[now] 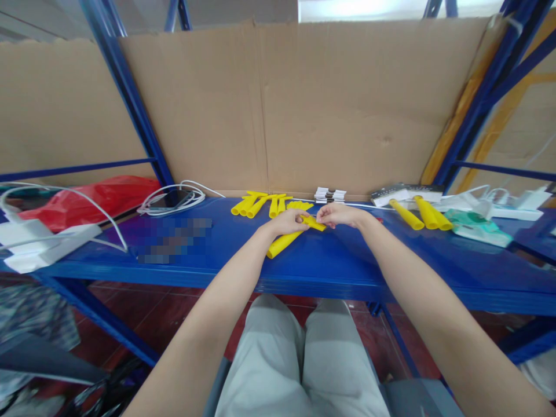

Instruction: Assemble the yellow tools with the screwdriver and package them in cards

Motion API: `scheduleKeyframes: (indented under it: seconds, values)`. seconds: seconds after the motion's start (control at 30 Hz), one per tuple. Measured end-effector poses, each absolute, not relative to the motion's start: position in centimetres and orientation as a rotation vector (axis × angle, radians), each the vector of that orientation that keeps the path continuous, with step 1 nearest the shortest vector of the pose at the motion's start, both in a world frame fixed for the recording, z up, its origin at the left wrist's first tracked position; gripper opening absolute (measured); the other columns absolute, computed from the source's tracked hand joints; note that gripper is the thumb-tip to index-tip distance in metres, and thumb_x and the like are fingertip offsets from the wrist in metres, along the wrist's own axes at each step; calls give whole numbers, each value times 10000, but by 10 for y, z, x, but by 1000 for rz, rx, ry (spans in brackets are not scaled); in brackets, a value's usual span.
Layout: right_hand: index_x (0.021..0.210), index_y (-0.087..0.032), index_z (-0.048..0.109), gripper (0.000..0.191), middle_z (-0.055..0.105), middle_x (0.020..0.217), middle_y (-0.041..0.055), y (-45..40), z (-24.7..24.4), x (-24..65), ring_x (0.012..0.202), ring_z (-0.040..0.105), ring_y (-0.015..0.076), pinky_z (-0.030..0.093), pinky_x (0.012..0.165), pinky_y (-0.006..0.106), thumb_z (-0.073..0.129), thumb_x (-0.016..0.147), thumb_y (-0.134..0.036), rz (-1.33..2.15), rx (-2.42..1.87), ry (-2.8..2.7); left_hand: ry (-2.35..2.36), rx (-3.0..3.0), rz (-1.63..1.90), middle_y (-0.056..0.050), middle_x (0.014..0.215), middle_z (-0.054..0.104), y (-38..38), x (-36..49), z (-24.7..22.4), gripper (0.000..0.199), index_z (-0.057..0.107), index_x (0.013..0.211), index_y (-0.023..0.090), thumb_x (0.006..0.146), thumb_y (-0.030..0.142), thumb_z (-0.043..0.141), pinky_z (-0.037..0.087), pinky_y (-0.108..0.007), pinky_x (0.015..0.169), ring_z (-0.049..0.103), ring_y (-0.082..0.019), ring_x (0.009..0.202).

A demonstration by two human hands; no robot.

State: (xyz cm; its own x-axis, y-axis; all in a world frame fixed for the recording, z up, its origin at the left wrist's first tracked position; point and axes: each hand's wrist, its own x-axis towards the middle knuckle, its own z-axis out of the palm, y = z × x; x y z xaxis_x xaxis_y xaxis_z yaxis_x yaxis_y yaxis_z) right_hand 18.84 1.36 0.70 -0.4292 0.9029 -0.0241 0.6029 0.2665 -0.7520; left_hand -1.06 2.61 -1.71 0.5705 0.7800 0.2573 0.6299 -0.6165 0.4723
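Observation:
My left hand (289,221) is closed around a short yellow piece (315,224) that looks like soft sheet or flattened tube. At its right end the fingers of my right hand (340,215) are pinched together; what lies between them is too small to tell. Under my left hand a longer yellow tube (282,245) rests slantwise on the blue table, its wide end toward me. Just behind my hands lie several small yellow pieces (299,205). More yellow tapered tubes (252,205) lie in groups at the back left.
Yellow tubes (428,214) and dark-and-white boxes (406,193) stand at right, beside a green-white packet (478,227). White packets (330,195) sit against the cardboard wall (325,110). Coiled white cable (174,200), a red bag (95,200) and a power strip (52,246) occupy the left.

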Motion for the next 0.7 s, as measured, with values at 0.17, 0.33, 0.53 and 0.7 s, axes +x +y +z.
scheduleKeyframes:
  seconds: [0.17,0.33,0.53,0.7]
  values:
    - [638,-158,578,82,517,508,-42,16,4,189,445,423,62,330,459,202,629,695,-184,970,-1378,-2156,1094,2474,672,-9,786,579,29,-10,-18,384,684,1146,200,768,243,631,460,-269,704,552,-141,717]
    - [645,-153,586,61,528,518,-37,17,3,188,454,433,63,332,447,192,617,696,-156,961,-1379,-2159,1077,2486,630,-5,778,574,33,-10,-19,415,668,1177,185,768,240,631,454,-271,699,545,-140,716]
    - [653,-158,581,53,529,538,-37,15,3,186,466,432,66,328,451,194,622,687,-149,934,-1399,-2163,1063,2486,626,-6,785,575,33,-10,-19,431,654,1198,183,777,268,627,452,-275,695,550,-143,719]
    - [657,-161,581,40,526,541,-39,14,4,185,469,429,70,321,464,203,598,680,-134,922,-1411,-2162,1061,2484,611,0,779,575,31,-10,-18,428,650,1200,182,781,262,613,451,-271,687,550,-137,703]
